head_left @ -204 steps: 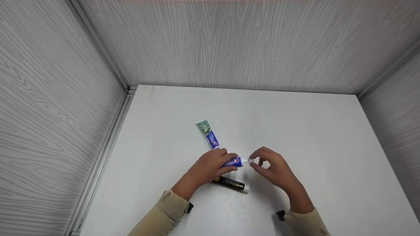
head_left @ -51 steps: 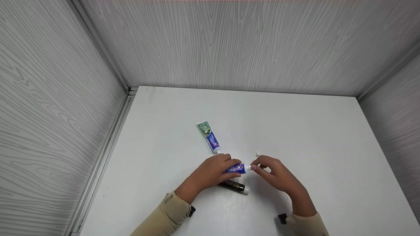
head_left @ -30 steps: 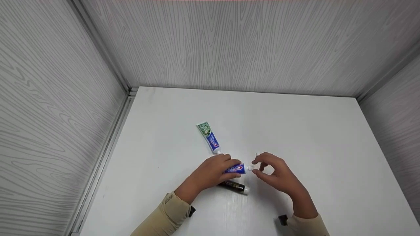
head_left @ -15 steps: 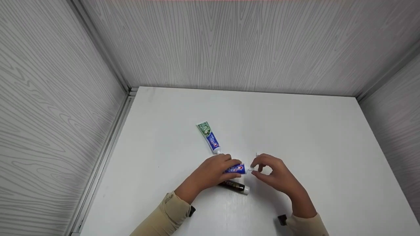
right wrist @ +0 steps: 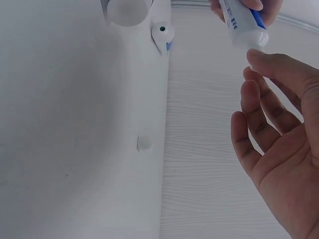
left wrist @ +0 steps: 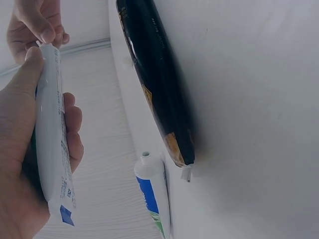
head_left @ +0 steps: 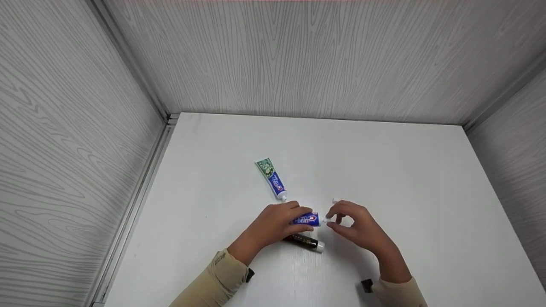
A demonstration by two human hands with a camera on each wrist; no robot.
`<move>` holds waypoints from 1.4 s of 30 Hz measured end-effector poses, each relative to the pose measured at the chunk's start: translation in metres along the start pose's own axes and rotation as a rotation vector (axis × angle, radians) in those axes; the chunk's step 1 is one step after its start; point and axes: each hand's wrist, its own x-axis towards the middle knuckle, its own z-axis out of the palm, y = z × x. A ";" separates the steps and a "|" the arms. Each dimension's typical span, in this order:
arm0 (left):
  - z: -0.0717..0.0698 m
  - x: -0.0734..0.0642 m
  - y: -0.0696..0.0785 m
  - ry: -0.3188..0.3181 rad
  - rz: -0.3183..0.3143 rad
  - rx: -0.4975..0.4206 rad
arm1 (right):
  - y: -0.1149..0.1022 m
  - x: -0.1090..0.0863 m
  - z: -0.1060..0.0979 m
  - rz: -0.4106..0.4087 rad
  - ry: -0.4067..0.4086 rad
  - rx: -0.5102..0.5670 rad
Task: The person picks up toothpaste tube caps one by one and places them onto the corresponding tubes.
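Observation:
My left hand (head_left: 275,221) grips a blue-and-white toothpaste tube (head_left: 307,219) around its body, its nozzle end facing right. At that end, the thumb and fingertips of my right hand (head_left: 358,224) pinch the small white cap (head_left: 327,220); they largely cover it in the right wrist view. Beyond my left hand lies a second toothpaste tube (head_left: 272,177), green and blue, with a bare open nozzle (left wrist: 145,155). Nearer to me than the held tube is a black tube (head_left: 303,241) with a white cap, partly hidden under my left hand.
A loose white cap (right wrist: 144,143) sits on the white table (head_left: 405,179) just beyond my right fingers. Wood-grain panels (head_left: 273,59) enclose the table at the back and both sides.
A second ago my right fingers were parted around the cap; now they pinch it. Compared with the oldest frame, the held tube is slightly nearer me and the loose cap shows on the table.

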 end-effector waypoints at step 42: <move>-0.007 0.001 0.000 -0.047 0.041 -0.057 | 0.008 -0.009 -0.005 0.187 -0.060 0.032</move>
